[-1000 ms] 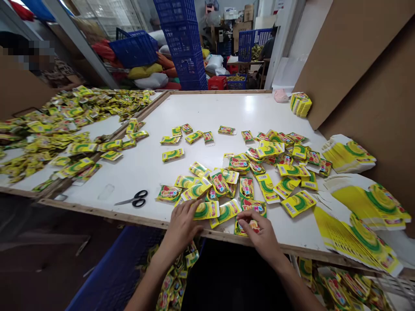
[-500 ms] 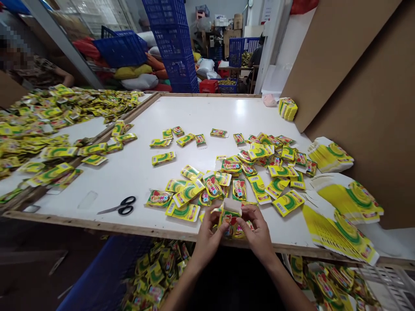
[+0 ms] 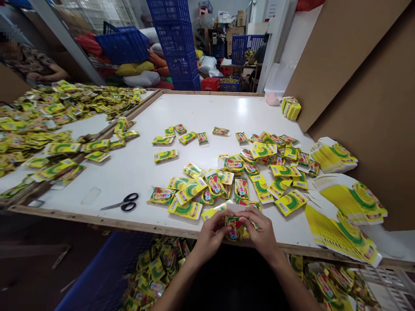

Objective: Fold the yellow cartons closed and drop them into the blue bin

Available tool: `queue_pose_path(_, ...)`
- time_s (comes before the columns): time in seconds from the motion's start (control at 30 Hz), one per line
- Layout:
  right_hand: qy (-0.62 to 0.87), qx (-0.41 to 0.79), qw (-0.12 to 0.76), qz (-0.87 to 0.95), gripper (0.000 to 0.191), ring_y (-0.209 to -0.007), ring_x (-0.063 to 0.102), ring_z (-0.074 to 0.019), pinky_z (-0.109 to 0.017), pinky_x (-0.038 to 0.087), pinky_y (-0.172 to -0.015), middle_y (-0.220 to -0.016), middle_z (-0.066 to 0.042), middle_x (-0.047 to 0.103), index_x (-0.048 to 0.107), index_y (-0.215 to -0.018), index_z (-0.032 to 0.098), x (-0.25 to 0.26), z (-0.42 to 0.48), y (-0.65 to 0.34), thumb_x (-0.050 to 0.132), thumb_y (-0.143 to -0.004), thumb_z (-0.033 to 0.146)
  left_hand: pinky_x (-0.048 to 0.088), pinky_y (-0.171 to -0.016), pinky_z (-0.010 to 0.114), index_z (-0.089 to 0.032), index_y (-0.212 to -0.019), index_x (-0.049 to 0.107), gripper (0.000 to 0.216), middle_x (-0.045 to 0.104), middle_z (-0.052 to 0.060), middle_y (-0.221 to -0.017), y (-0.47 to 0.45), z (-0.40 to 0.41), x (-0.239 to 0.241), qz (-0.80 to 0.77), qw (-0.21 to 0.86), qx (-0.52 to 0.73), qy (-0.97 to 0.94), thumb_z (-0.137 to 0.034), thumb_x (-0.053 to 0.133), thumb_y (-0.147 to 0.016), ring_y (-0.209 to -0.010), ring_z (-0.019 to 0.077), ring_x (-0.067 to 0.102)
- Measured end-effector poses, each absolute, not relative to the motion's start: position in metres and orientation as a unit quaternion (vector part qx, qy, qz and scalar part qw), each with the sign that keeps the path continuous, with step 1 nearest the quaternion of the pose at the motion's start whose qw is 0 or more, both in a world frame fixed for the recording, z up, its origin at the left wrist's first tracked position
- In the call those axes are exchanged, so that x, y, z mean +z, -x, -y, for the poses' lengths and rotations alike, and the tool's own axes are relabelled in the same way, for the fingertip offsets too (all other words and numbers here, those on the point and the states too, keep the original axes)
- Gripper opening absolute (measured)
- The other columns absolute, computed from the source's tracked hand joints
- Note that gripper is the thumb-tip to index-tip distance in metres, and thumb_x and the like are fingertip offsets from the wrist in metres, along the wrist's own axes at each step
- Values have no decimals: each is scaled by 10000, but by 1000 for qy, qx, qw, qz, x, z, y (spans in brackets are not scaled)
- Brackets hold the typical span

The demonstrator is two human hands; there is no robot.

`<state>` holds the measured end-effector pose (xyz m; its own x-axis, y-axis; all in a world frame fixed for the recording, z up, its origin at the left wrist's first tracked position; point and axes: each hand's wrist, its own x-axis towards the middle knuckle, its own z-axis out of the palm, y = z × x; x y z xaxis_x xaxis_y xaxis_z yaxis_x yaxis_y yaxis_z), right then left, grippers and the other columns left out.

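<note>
Between my two hands, at the table's near edge, is a small yellow, green and red carton (image 3: 232,229) printed TWINS. My left hand (image 3: 212,233) grips its left side, thumb on the front. My right hand (image 3: 258,231) holds the right side, its fingers at the top by the pale flap (image 3: 236,208). The carton's back is hidden by my fingers. Several similar cartons lie loosely heaped just beyond, among them one with its barcode side up (image 3: 184,209) and a TWINS one (image 3: 241,188).
Scissors (image 3: 125,203) lie to the left on the white table (image 3: 188,110). Fanned stacks of flat cartons (image 3: 346,229) rest at the right by cardboard sheets (image 3: 366,108). A large heap of packets (image 3: 55,108) covers the left table, where another person (image 3: 32,65) sits. Blue crates (image 3: 180,47) stand behind.
My right fingers have moved inward over the carton's top, and the flap that stood up is now folded lower. The whole view has shifted slightly.
</note>
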<state>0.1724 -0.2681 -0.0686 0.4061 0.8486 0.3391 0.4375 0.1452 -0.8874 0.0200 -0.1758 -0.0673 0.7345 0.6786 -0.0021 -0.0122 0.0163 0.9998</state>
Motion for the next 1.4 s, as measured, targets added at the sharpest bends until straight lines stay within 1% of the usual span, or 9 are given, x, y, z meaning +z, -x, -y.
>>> queue_pose_path(0.1,633,176,557,509,177,-923,629,-200,-319,505,-818,-924,-46,688,721,-947,251,-72,267,-174,549,-905,263,479,-931,349,-197,-988,678,180,671,85,-1062,-28,179,-69,-257,641,291,-662,-225,643,-814,-1043,243,619)
queue_pose_path(0.17,641,178,578,473,185,-924,635,-195,-319,523,-808,-979,-50,688,690,-1023,250,-77,268,-174,554,-899,264,457,-971,367,-211,-1047,655,236,651,88,-1129,-33,180,-70,-261,638,322,-649,-236,645,-812,-1106,249,592)
queue_pose_path(0.27,641,184,601,440,268,-942,643,-193,-333,542,-807,-1061,-59,681,628,-1152,258,-81,268,-175,564,-892,259,468,-962,388,-232,-1146,600,333,653,80,-1128,-38,179,-67,-251,656,329,-631,-228,638,-815,-1083,240,606)
queue_pose_path(0.43,609,185,586,502,166,-985,649,-217,-405,517,-896,-1010,-55,712,713,-998,268,-76,268,-178,602,-877,244,463,-958,394,-198,-951,701,155,675,96,-1056,-39,175,-59,-237,586,317,-707,-224,586,-850,-1061,247,608)
queue_pose_path(0.63,628,149,579,498,167,-964,661,-215,-386,534,-868,-995,-57,720,712,-1003,257,-71,271,-172,624,-861,245,463,-941,372,-208,-948,697,139,692,76,-1024,-39,183,-59,-269,548,349,-711,-230,598,-853,-1017,227,623)
queue_pose_path(0.87,660,147,561,478,118,-893,654,-212,-359,511,-814,-904,-43,721,692,-919,234,-64,266,-168,597,-878,291,482,-865,303,-206,-981,588,140,635,42,-945,-52,198,-68,-309,616,411,-596,-279,602,-863,-928,185,613)
queue_pose_path(1.03,697,149,545,442,158,-843,642,-215,-341,503,-757,-842,-45,705,672,-850,221,-59,262,-169,586,-876,352,461,-893,306,-206,-1049,526,239,598,53,-979,-64,209,-75,-317,615,463,-554,-341,599,-866,-959,187,587)
queue_pose_path(1.23,669,173,558,460,137,-858,647,-201,-337,507,-786,-879,-36,707,670,-870,236,-62,269,-172,568,-892,325,460,-844,302,-185,-871,640,159,629,51,-867,-61,200,-66,-318,593,431,-602,-329,574,-878,-885,192,584)
queue_pose_path(1.4,654,205,573,448,138,-888,660,-206,-342,517,-809,-903,-43,718,683,-880,230,-64,272,-173,576,-885,318,464,-833,310,-175,-848,689,174,676,61,-859,-54,186,-55,-320,606,352,-637,-337,626,-834,-875,211,612)
